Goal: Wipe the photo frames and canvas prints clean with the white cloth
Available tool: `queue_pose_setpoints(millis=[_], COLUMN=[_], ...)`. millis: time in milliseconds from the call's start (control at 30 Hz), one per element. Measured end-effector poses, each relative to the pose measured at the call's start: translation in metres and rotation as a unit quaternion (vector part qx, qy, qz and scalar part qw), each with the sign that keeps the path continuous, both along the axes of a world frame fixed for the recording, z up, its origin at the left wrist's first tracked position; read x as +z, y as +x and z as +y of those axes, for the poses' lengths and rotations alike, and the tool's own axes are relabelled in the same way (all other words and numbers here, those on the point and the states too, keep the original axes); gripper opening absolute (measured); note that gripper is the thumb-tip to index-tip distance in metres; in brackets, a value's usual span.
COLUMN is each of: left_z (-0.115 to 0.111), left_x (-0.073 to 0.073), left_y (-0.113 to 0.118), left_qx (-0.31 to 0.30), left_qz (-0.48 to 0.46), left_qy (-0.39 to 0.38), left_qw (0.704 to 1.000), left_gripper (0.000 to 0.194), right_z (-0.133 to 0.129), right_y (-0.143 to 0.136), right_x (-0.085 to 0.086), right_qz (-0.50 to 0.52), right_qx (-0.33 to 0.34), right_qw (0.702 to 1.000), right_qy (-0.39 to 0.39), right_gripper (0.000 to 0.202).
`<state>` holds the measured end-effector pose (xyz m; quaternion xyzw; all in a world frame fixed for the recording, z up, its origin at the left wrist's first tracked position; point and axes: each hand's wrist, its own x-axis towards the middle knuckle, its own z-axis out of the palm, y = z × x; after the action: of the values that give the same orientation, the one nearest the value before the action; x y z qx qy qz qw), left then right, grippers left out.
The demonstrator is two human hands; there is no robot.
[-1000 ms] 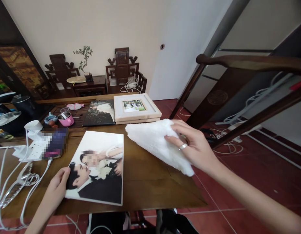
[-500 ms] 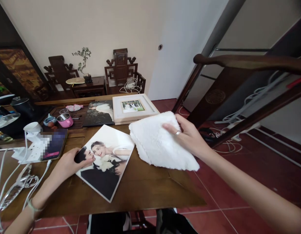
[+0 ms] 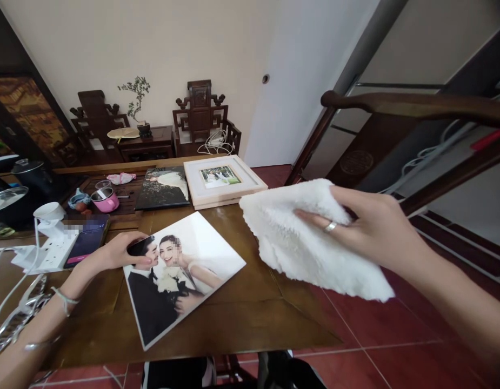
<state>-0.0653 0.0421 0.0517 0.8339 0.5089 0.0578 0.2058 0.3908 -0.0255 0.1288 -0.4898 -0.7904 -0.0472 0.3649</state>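
Observation:
A square photo panel (image 3: pixel 180 275) showing a couple is tilted over the brown wooden table (image 3: pixel 250 319), one corner pointing towards the near edge. My left hand (image 3: pixel 122 251) grips its upper left corner, the thumb on the printed face and the fingers at the edge. Right of the panel and apart from it, a fluffy white cloth (image 3: pixel 290 232) hangs from my right hand (image 3: pixel 355 227), pinched between thumb and fingers; a ring shows on one finger. The cloth's lower end reaches past the table's right edge.
Behind the panel lie a framed picture (image 3: pixel 223 181) on a box and a dark photo panel (image 3: pixel 162 189). Pink cup (image 3: pixel 105 200), power strip (image 3: pixel 55 248), phone (image 3: pixel 85 240) and cables crowd the left. A wooden chair (image 3: pixel 395 102) stands at right.
The photo panel has turned in my left hand and its right corner has swung outwards. My right hand and the white cloth have moved right and nearer the camera.

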Motion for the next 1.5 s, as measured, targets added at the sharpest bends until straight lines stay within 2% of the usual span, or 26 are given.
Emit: queue_pose_setpoints(millis=[133, 267, 367, 433, 500, 567, 700, 867, 1067, 1133, 1200, 1267, 1367, 1500], left_z=[0.001, 0.011, 0.021, 0.024, 0.022, 0.015, -0.007, -0.02, -0.01, -0.009, -0.012, -0.021, -0.033, -0.035], left_x=[0.003, 0.0, -0.006, -0.01, -0.014, -0.019, -0.029, -0.041, -0.048, -0.049, -0.049, -0.049, -0.051, -0.054], left_y=[0.009, 0.022, 0.027, 0.028, 0.029, 0.03, 0.037, 0.048, 0.055, 0.057, 0.059, 0.06, 0.06, 0.058], left_qx=[-0.008, -0.045, -0.089, -0.095, -0.081, -0.038, 0.066, 0.054, 0.066, 0.066, 0.087, 0.116, 0.091, 0.065], left_qz=[-0.02, -0.061, -0.084, -0.082, -0.071, -0.056, -0.064, -0.072, -0.076, -0.092, -0.111, -0.112, -0.097, -0.103], left_qy=[-0.002, 0.007, 0.018, 0.024, 0.031, 0.05, 0.119, 0.134, 0.13, 0.145, 0.176, 0.2, 0.181, 0.162], left_qw=[1.0, 0.997, 0.992, 0.992, 0.994, 0.996, 0.989, 0.987, 0.986, 0.983, 0.974, 0.966, 0.975, 0.979], left_gripper=[0.059, 0.055, 0.051, 0.05, 0.05, 0.054, 0.063, 0.079, 0.067, 0.065, 0.064, 0.064, 0.075, 0.074], right_z=[0.022, 0.06, 0.092, 0.114, 0.133, 0.149, 0.161, 0.156, 0.139, 0.122, 0.098, 0.071, 0.036, 0.016], right_y=[0.019, 0.044, 0.047, 0.04, 0.031, 0.023, 0.019, 0.02, 0.002, -0.012, -0.031, -0.052, -0.078, -0.095], right_x=[0.0, -0.005, -0.019, -0.034, -0.051, -0.066, -0.082, -0.083, -0.066, -0.059, -0.055, -0.06, -0.08, -0.11], right_qz=[0.003, -0.067, -0.091, -0.098, -0.096, -0.086, -0.062, -0.052, -0.059, -0.082, -0.124, -0.168, -0.228, -0.255], right_qx=[-0.114, -0.187, -0.211, -0.21, -0.198, -0.189, -0.187, -0.184, -0.174, -0.142, -0.072, 0.019, 0.126, 0.174], right_qw=[0.993, 0.98, 0.972, 0.969, 0.969, 0.969, 0.968, 0.97, 0.973, 0.982, 0.989, 0.985, 0.966, 0.949], right_qy=[-0.004, -0.009, -0.044, -0.083, -0.114, -0.137, -0.153, -0.153, -0.14, -0.096, -0.029, 0.022, 0.003, -0.059], right_gripper=[0.032, 0.028, 0.038, 0.048, 0.057, 0.063, 0.071, 0.074, 0.066, 0.062, 0.061, 0.062, 0.064, 0.061])
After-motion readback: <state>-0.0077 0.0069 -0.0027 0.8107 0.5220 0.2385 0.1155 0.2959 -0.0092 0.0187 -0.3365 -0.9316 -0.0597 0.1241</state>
